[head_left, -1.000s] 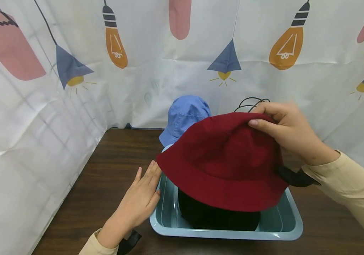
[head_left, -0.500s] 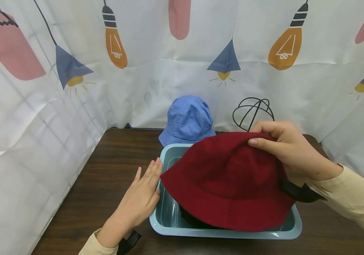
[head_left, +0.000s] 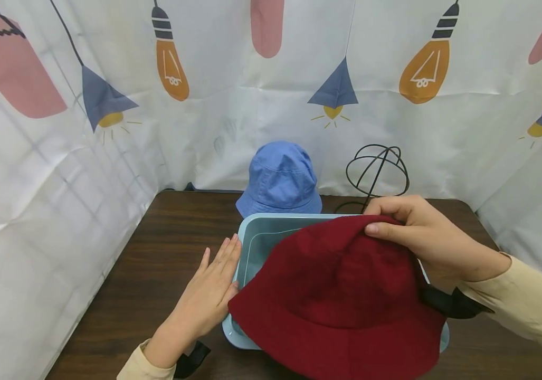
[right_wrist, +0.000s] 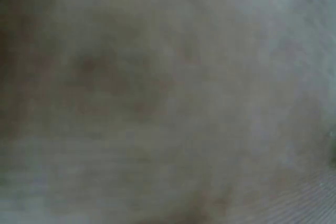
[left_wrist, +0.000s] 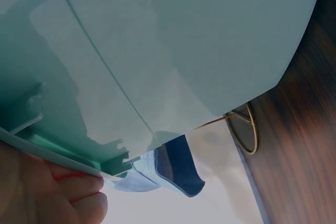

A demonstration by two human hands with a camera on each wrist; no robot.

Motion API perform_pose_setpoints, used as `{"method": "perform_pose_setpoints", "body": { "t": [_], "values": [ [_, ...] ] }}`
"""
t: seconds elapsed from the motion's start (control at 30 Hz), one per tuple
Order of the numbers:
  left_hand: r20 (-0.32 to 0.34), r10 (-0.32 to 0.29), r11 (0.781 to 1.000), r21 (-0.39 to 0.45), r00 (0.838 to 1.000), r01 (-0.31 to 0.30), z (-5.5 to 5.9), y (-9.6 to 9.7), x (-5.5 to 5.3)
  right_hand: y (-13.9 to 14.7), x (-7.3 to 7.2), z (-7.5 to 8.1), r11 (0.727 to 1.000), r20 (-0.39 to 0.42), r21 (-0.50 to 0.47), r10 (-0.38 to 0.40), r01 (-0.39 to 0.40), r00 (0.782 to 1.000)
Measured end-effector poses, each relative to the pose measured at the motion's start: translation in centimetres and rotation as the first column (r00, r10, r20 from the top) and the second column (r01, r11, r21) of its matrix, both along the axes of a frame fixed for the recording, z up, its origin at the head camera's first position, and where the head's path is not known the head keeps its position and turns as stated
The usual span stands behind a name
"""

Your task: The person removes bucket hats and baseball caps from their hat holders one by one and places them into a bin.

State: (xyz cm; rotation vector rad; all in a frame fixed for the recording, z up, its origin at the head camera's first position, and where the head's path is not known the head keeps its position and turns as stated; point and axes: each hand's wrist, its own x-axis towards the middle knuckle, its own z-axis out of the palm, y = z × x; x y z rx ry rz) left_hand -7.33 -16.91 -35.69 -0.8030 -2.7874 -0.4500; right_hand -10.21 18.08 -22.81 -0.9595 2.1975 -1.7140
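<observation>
A dark red bucket hat (head_left: 342,306) hangs from my right hand (head_left: 425,235), whose thumb and fingers pinch the top of its crown. Its brim spreads over the front of a light blue plastic basin (head_left: 252,224) and covers most of it. My left hand (head_left: 209,293) lies along the basin's left rim with straight fingers. In the left wrist view, the left fingers (left_wrist: 79,192) are at the edge of the basin (left_wrist: 184,40), seen from below. Whatever lies in the front of the basin is hidden under the red hat. The right wrist view is blurred.
Behind the basin, a blue bucket hat (head_left: 280,177) stands near the back edge of the dark wooden table (head_left: 157,253). A black wire hat stand (head_left: 377,171) is to its right. A white printed curtain (head_left: 252,116) closes off the back and sides.
My right hand has lowered the red hat toward me, over the basin's front. The black item in the basin is now covered, and the wire stand shows more. My left hand stays put.
</observation>
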Motion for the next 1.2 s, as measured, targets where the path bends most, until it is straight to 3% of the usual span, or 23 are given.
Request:
{"method": "perform_pose_setpoints", "body": {
  "t": [0.17,0.37,0.47,0.6,0.77,1.0,1.2],
  "values": [
    [0.007,0.009,1.000,-0.003,1.000,-0.009,0.0,0.0,0.0,-0.6,-1.2,-1.8,0.997,0.209,0.080,-0.040,0.024,0.977],
    [0.008,0.014,1.000,0.004,1.000,-0.014,0.0,0.0,-0.1,-1.4,-3.9,-4.3,0.982,0.282,0.186,-0.089,0.036,0.955],
    [0.012,0.016,1.000,0.005,1.000,-0.017,0.0,0.0,-0.1,-1.6,-5.4,-5.8,0.954,0.228,0.292,-0.138,0.067,0.964],
    [0.027,0.018,1.000,0.002,0.999,-0.018,0.0,0.0,-0.1,-1.7,-6.8,-8.0,0.893,0.044,0.436,-0.146,0.112,0.988],
    [0.021,0.016,1.000,0.004,1.000,-0.016,0.1,0.0,-0.1,-2.3,-7.6,-9.8,0.842,-0.136,0.514,-0.108,0.163,0.985],
    [0.023,0.013,1.000,0.007,1.000,-0.013,0.1,0.0,-0.1,-3.1,-7.8,-11.2,0.811,-0.264,0.545,-0.078,0.215,0.961],
    [0.013,0.013,1.000,0.023,1.000,-0.013,0.0,0.0,-0.1,-3.5,-7.6,-12.0,0.794,-0.293,0.567,-0.052,0.218,0.955]
  ]
}}
